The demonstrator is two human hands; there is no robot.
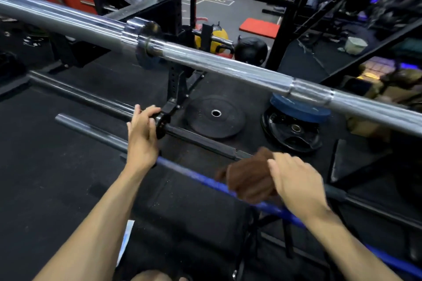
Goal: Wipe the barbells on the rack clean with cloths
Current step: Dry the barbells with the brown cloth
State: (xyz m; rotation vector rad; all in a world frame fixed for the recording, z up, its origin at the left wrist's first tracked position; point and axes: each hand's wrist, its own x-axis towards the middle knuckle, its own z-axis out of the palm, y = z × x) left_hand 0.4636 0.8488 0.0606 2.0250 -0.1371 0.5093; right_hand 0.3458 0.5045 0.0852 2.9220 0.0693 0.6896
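Head view, looking down over the rack: the person's right hand has a brown cloth bunched up in its curled fingers and pressed onto the blue barbell, which runs diagonally from mid-left down toward the bottom right corner. The left hand sits further up the same bar, about where the blue shaft meets its dark grey sleeve, fingers bent over a black barbell lying just behind it, next to that bar's collar. A big chrome barbell crosses the whole frame above both, well apart from either hand. On the floor behind there's a black plate and a stack of plates with a blue one on top.
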